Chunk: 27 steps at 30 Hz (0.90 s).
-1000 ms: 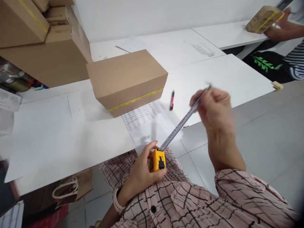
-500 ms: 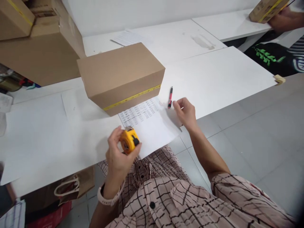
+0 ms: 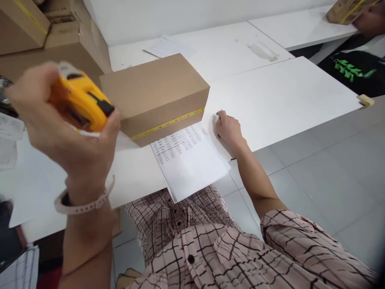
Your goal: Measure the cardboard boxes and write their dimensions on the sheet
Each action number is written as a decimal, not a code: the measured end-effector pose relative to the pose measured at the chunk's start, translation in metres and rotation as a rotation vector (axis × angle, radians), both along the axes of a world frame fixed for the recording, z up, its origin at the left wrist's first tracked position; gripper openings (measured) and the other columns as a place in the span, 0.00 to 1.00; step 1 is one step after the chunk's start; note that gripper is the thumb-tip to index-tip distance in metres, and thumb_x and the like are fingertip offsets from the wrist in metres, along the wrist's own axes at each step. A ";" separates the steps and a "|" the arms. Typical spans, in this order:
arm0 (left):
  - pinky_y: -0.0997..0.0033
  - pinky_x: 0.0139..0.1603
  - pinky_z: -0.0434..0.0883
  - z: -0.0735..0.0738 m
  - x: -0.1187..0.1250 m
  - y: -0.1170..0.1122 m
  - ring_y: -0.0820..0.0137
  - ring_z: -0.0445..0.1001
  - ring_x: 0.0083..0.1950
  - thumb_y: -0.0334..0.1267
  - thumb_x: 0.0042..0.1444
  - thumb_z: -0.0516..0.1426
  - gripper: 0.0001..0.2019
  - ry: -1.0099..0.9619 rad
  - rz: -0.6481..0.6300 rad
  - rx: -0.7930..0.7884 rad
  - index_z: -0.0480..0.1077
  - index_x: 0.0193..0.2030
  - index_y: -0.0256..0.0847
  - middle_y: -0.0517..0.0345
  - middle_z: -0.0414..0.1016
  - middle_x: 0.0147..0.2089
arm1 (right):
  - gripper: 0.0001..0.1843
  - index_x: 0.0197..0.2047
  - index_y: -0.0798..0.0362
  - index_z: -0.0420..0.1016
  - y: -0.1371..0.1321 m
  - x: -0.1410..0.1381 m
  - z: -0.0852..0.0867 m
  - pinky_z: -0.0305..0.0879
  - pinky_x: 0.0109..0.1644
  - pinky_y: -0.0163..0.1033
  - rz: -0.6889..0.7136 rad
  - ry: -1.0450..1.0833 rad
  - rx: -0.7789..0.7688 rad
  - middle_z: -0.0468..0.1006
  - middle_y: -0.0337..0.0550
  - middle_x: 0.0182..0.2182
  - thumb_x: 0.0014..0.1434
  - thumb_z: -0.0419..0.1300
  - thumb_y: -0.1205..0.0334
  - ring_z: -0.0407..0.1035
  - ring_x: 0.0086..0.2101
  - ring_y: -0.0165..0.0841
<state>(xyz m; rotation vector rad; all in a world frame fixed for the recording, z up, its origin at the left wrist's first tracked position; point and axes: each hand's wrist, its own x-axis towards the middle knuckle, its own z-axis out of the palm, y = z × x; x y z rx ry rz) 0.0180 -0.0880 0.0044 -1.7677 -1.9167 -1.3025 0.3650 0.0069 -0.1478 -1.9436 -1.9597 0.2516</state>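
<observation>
My left hand is raised at the left, its fingers wrapped round a yellow tape measure with a black button. It hangs in front of a closed cardboard box with a yellow tape strip along its side. On the white table, my right hand is closed over the red-and-black pen, which it almost wholly hides. Sheets of paper with handwritten columns lie between the hands, against the box's foot and overhanging the table edge.
Large cardboard boxes are stacked at the back left. More papers lie by the wall. A wooden piece sticks out at the table's right corner. At the far right, another person's hand touches a taped box.
My left hand has lifted the tape measure up and to the left, closer to the camera. My right hand has moved left onto the pen and closed over it.
</observation>
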 end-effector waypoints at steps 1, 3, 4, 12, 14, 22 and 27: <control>0.56 0.74 0.59 0.007 -0.002 0.016 0.56 0.62 0.71 0.39 0.41 0.71 0.45 0.173 -0.042 0.030 0.63 0.67 0.34 0.57 0.67 0.66 | 0.23 0.56 0.57 0.73 0.000 0.003 -0.002 0.66 0.45 0.53 0.001 0.048 0.030 0.82 0.59 0.40 0.66 0.45 0.62 0.75 0.40 0.50; 0.52 0.71 0.61 0.018 -0.002 0.045 0.54 0.64 0.69 0.39 0.42 0.70 0.44 0.402 -0.087 0.044 0.62 0.67 0.35 0.58 0.67 0.65 | 0.22 0.51 0.56 0.77 0.000 0.008 -0.006 0.69 0.43 0.50 -0.023 0.244 0.076 0.82 0.53 0.34 0.64 0.46 0.61 0.76 0.37 0.46; 0.50 0.70 0.61 0.022 0.000 0.057 0.53 0.64 0.69 0.38 0.45 0.69 0.42 0.466 -0.101 0.011 0.60 0.67 0.35 0.57 0.66 0.65 | 0.21 0.49 0.55 0.78 -0.001 0.011 -0.007 0.70 0.41 0.48 -0.044 0.385 0.089 0.80 0.49 0.31 0.63 0.46 0.61 0.76 0.34 0.43; 0.35 0.53 0.62 0.008 0.004 0.133 0.40 0.64 0.68 0.66 0.58 0.45 0.47 0.606 -0.315 -0.423 0.56 0.66 0.18 0.44 0.66 0.63 | 0.17 0.50 0.49 0.71 -0.006 0.015 -0.001 0.76 0.45 0.46 -0.009 0.924 0.262 0.80 0.42 0.36 0.58 0.55 0.55 0.78 0.40 0.36; 0.36 0.49 0.62 0.001 -0.001 0.144 0.39 0.66 0.67 0.65 0.57 0.40 0.48 0.614 -0.347 -0.469 0.58 0.65 0.16 0.44 0.68 0.61 | 0.15 0.48 0.47 0.69 -0.005 0.013 0.000 0.75 0.45 0.46 -0.028 0.901 0.340 0.78 0.41 0.35 0.58 0.59 0.52 0.77 0.39 0.36; 0.42 0.49 0.63 0.006 0.016 0.130 0.40 0.66 0.66 0.68 0.53 0.38 0.52 0.632 -0.257 -0.461 0.61 0.63 0.15 0.46 0.68 0.59 | 0.28 0.47 0.47 0.71 -0.050 -0.011 0.012 0.73 0.40 0.46 0.054 1.126 0.115 0.71 0.37 0.25 0.67 0.48 0.31 0.72 0.29 0.34; 0.33 0.60 0.62 0.008 0.015 0.131 0.43 0.62 0.68 0.57 0.58 0.58 0.40 0.480 -0.259 -0.559 0.60 0.69 0.30 0.46 0.65 0.67 | 0.22 0.45 0.49 0.77 -0.079 -0.038 0.018 0.69 0.40 0.43 0.379 1.120 -0.365 0.78 0.44 0.35 0.60 0.65 0.39 0.72 0.36 0.35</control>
